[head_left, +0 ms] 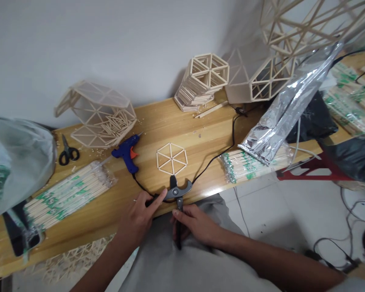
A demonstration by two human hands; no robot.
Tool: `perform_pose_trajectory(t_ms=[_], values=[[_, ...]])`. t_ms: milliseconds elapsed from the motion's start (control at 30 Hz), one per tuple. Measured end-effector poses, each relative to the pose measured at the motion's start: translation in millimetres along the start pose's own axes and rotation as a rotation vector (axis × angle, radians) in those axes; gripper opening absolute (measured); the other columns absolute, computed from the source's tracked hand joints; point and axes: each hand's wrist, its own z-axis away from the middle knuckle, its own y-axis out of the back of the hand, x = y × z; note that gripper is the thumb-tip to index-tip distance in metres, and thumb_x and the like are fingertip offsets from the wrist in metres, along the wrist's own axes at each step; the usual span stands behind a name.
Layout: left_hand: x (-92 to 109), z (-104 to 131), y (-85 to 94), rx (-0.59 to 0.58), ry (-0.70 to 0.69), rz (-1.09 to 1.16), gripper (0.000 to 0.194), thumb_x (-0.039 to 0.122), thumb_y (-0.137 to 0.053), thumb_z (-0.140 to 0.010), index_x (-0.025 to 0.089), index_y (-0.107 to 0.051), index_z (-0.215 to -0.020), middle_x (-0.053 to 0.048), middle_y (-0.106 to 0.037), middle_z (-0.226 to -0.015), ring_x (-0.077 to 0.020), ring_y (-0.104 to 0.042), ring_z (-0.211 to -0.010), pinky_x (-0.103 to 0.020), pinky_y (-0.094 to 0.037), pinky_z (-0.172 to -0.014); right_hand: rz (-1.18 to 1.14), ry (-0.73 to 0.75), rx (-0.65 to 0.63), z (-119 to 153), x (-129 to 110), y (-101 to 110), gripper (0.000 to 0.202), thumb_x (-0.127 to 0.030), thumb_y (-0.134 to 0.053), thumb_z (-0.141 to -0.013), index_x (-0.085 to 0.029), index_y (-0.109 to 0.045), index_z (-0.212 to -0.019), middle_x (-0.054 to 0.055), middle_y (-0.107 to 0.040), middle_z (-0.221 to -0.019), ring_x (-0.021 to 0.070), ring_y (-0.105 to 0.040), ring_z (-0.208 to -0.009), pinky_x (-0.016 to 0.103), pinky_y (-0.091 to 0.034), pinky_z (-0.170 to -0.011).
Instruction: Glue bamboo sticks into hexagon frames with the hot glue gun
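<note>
Near the table's front edge, a dark cutting tool (175, 192) is held with its handles spread and its jaws apart. My left hand (142, 209) is closed around one handle, the index finger lying along the tool. The other handle, which points down over my lap, is gripped by my right hand (191, 222). Just beyond the jaws, a flat hexagon of thin sticks with spokes (171, 158) lies on the wooden table (152, 117). A blue glue gun (126, 153) with an orange trigger rests left of the hexagon.
Black scissors (67, 152), bagged sticks (69, 194) and a phone (18, 231) are on the left. Behind stand an open stick frame holding short sticks (100, 109) and stacked hexagons (200, 81). At right are more bagged sticks (252, 162), a silver bag (288, 109) and a black cable (215, 156).
</note>
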Motion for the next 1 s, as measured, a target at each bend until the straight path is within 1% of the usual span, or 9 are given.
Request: perform_pose_trajectory(t_ms=[100, 200, 267, 333, 467, 633, 767, 867, 1000], values=[[0, 0, 2.9, -0.055, 0.002, -0.026, 0.067, 0.003, -0.045, -0.097, 0.035, -0.06, -0.153, -0.004, -0.063, -0.094, -0.0177, -0.062, -0.076, -0.029, -0.053, -0.07, -0.01, -0.013, 0.006, 1, -1, -1, 0.077, -0.094, -0.073, -0.067, -0.02, -0.066, -0.088, 0.002, -0.073, -0.072, 0.0185, -0.07, -0.065, 0.03, -0.056, -0.063], [0, 1, 7.7, -0.135, 0.021, -0.036, 0.073, 0.002, -0.046, -0.095, 0.037, -0.053, -0.158, -0.004, -0.064, -0.099, -0.0187, -0.063, -0.08, -0.03, -0.053, -0.072, -0.048, -0.028, -0.024, 2, -2, -3, 0.079, -0.094, -0.075, -0.065, -0.02, -0.065, -0.09, 0.001, -0.073, -0.073, 0.0187, -0.07, -0.065, 0.031, -0.056, -0.063], [-2, 0, 12.2, -0.183, 0.035, -0.055, 0.076, 0.001, -0.048, -0.094, 0.039, -0.05, -0.16, -0.004, -0.063, -0.102, -0.018, -0.062, -0.078, -0.03, -0.052, -0.071, -0.081, -0.04, -0.047, 2, -4, -5, 0.078, -0.093, -0.077, -0.064, -0.02, -0.065, -0.09, 0.001, -0.074, -0.072, 0.0186, -0.071, -0.065, 0.03, -0.056, -0.062], [-6, -3, 17.1, -0.212, 0.033, -0.074, 0.075, 0.003, -0.051, -0.095, 0.041, -0.05, -0.16, -0.003, -0.061, -0.101, -0.0173, -0.059, -0.077, -0.029, -0.05, -0.07, -0.114, -0.05, -0.056, 2, -6, -8, 0.078, -0.092, -0.078, -0.063, -0.019, -0.066, -0.09, 0.001, -0.073, -0.072, 0.0184, -0.071, -0.066, 0.029, -0.055, -0.061], [-15, -13, 23.9, -0.214, -0.031, -0.059, 0.072, 0.003, -0.053, -0.096, 0.04, -0.052, -0.158, -0.003, -0.057, -0.098, -0.0172, -0.057, -0.079, -0.027, -0.048, -0.07, -0.145, -0.06, -0.03, -1, -7, -14, 0.08, -0.093, -0.078, -0.06, -0.018, -0.068, -0.088, 0.002, -0.073, -0.073, 0.0181, -0.071, -0.065, 0.028, -0.053, -0.061], [-21, -18, 23.3, -0.185, -0.09, -0.032, 0.072, 0.004, -0.05, -0.097, 0.036, -0.049, -0.161, -0.004, -0.055, -0.097, -0.0193, -0.058, -0.083, -0.029, -0.048, -0.072, -0.147, -0.05, 0.019, -7, -3, -17, 0.084, -0.094, -0.078, -0.055, -0.018, -0.067, -0.087, 0.001, -0.072, -0.073, 0.018, -0.07, -0.064, 0.028, -0.051, -0.059], [-22, -15, 20.0, -0.169, -0.085, -0.019, 0.073, 0.003, -0.048, -0.097, 0.038, -0.048, -0.161, -0.004, -0.057, -0.099, -0.0196, -0.059, -0.084, -0.029, -0.049, -0.073, -0.132, -0.043, 0.021, -6, -2, -16, 0.082, -0.094, -0.077, -0.059, -0.018, -0.067, -0.089, 0.002, -0.073, -0.074, 0.0179, -0.07, -0.066, 0.028, -0.052, -0.061], [-21, -11, 17.2, -0.171, -0.069, -0.048, 0.073, 0.005, -0.048, -0.098, 0.04, -0.047, -0.162, -0.004, -0.06, -0.1, -0.018, -0.059, -0.08, -0.028, -0.049, -0.072, -0.107, -0.029, 0.012, -4, -3, -14, 0.078, -0.091, -0.077, -0.065, -0.018, -0.067, -0.089, 0.002, -0.074, -0.076, 0.0187, -0.072, -0.068, 0.031, -0.055, -0.067], [-21, -8, 14.1, -0.175, -0.05, -0.067, 0.073, 0.006, -0.048, -0.099, 0.041, -0.046, -0.162, -0.004, -0.063, -0.103, -0.0187, -0.063, -0.085, -0.028, -0.05, -0.075, -0.065, -0.024, 0.015, -4, -3, -14, 0.072, -0.088, -0.076, -0.071, -0.019, -0.066, -0.089, 0.003, -0.075, -0.08, 0.0205, -0.074, -0.074, 0.032, -0.058, -0.071]])
